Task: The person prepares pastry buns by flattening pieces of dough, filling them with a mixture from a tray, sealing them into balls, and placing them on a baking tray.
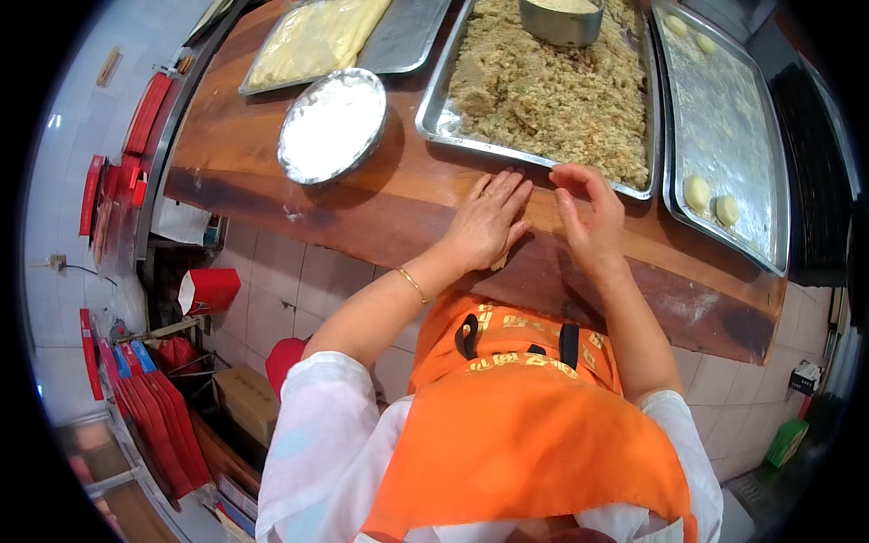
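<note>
My left hand (490, 219) lies palm down on the wooden table, its fingers stretched out. A small pale tan edge (500, 263) shows under the heel of that hand; what it belongs to is hidden. Just to the right, my right hand (590, 214) is raised a little, fingers curved and thumb apart, with nothing visible in it. Its fingertips are at the near rim of a metal tray (489, 149) heaped with crumbly brown filling (552, 95). A round metal tin (563, 27) of pale grainy stuff sits on the filling.
A metal bowl of white flour (331, 127) stands left of my hands. Behind it, a tray holds a pale dough sheet (312, 41). At the right, another tray (724, 118) carries several dough balls (696, 193). The wooden table's front edge (661, 317) is close to my apron.
</note>
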The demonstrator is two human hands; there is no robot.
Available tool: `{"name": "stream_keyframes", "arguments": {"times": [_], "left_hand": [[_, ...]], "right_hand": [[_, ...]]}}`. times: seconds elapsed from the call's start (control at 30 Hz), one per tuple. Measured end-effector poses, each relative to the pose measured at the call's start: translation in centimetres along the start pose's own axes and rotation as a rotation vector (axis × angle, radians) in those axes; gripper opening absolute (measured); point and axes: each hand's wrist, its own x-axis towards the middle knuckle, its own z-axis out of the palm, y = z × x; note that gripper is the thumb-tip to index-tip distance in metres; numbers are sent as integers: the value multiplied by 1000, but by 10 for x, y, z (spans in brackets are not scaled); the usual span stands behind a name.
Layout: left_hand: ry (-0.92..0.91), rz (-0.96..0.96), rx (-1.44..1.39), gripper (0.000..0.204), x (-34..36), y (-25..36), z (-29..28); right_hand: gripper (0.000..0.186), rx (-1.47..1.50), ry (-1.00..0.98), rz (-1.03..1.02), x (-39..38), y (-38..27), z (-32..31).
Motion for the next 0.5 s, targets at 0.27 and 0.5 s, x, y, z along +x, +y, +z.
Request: {"name": "stream_keyframes", "arguments": {"times": [0.27,0.5], "left_hand": [[-218,122,293,65,19,2,4],[-316,155,121,60,34,4,-1]], "right_hand": [[21,-3,195,79,-8,35,-32],[29,-627,73,-15,59,87,-77]]}}
